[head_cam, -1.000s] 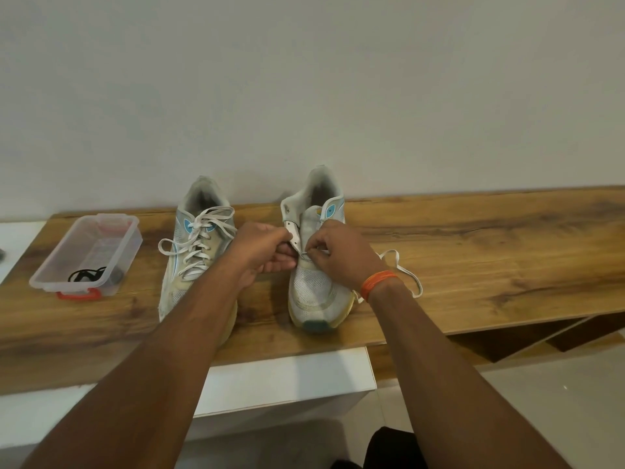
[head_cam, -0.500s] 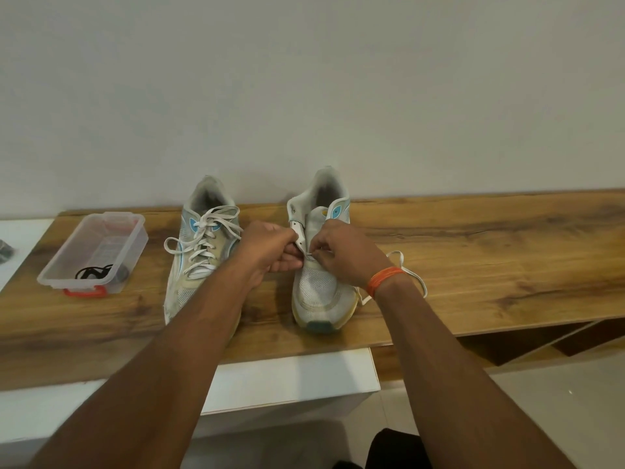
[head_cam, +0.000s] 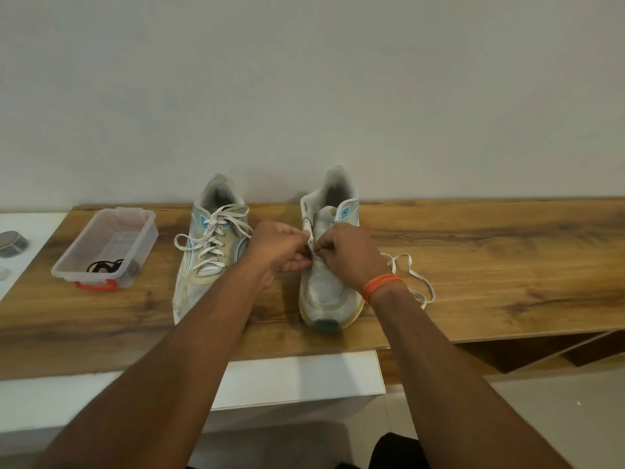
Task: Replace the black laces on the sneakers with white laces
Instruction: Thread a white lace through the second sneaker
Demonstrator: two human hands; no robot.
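Observation:
Two pale sneakers stand on the wooden shelf (head_cam: 490, 252), toes toward me. The left sneaker (head_cam: 206, 262) is fully laced with a white lace. The right sneaker (head_cam: 329, 286) has bare upper eyelets. My left hand (head_cam: 275, 247) grips its left eyelet flap. My right hand (head_cam: 348, 253), with an orange band at the wrist, pinches the white lace at the eyelets. The loose rest of the white lace (head_cam: 411, 275) trails on the wood to the right. Black laces (head_cam: 105, 265) lie in a clear plastic box (head_cam: 135, 245) at the left.
A wall rises right behind the shelf. A white surface at far left holds a grey round object (head_cam: 12, 243). White cabinet fronts (head_cam: 297, 377) sit below the shelf, and an open wooden compartment lies at lower right.
The view has shifted slightly, so everything sits a little further right. Both hands stay at the right sneaker's eyelets, with only small finger movements.

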